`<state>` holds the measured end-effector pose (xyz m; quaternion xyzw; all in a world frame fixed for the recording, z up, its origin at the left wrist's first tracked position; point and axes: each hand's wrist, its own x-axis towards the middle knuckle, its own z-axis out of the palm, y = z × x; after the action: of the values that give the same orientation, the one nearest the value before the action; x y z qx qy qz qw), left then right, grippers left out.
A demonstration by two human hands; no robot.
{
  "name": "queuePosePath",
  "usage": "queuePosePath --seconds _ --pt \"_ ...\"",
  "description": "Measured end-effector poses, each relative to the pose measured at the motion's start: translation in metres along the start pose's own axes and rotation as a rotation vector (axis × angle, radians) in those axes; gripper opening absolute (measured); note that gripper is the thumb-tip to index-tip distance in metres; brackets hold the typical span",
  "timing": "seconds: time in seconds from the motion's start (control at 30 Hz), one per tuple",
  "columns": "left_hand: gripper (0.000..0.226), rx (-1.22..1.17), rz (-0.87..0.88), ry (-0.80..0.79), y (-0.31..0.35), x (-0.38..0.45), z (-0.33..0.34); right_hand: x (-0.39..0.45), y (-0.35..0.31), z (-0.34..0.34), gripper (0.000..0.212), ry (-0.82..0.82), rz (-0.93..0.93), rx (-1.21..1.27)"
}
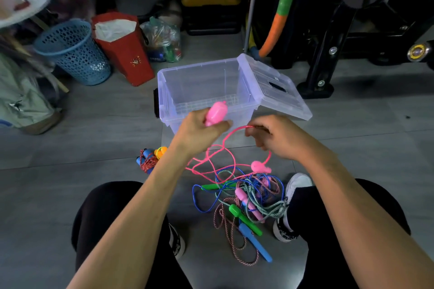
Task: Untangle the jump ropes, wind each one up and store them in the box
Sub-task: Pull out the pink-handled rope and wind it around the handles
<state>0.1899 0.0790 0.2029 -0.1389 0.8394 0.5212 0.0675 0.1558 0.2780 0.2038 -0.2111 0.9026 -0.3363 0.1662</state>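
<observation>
A clear box stands open on the grey floor, its long axis running left to right; its lid is swung off to the right and leans there, tilted. Left of the box are a blue basket and a red bag, both upright.

In front of the box, between the person's shoes, lies a tangle of ropes: blue, teal and pink-and-white cords looped over one another, with a green handle and a blue handle lying side by side, both pointing from upper left to lower right. Left of the tangle, apart from it, sits a wound bundle of red rope with blue handles.

The left hand is curled round a pink handle, held just over the box's near wall, its free end pointing up and slightly right. From it the pink rope drops in loose loops to the tangle and arcs back up to the right hand, which pinches the cord between thumb and fingers. Below that hand the second pink handle hangs on the cord, long axis about level, over the tangle's top edge.
</observation>
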Motion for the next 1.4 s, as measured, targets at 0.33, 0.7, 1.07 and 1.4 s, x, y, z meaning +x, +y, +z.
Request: queuePosePath --seconds 0.33,0.7,1.07,1.4 --pt "0.015 -0.301 -0.103 0.213 0.003 0.006 -0.006 0.001 0.001 0.000 0.018 0.023 0.013 -0.048" --pt "0.021 0.039 -0.112 0.088 -0.014 0.014 -0.002 0.008 0.002 -0.001 0.025 0.142 0.419 0.521" --pt "0.024 0.020 0.087 -0.248 -0.008 0.001 0.009 0.018 -0.002 0.000 0.026 0.383 0.639 1.209" --pt "0.022 0.117 0.081 -0.303 -0.006 -0.003 0.019 0.019 -0.003 0.010 0.032 0.462 0.650 1.335"
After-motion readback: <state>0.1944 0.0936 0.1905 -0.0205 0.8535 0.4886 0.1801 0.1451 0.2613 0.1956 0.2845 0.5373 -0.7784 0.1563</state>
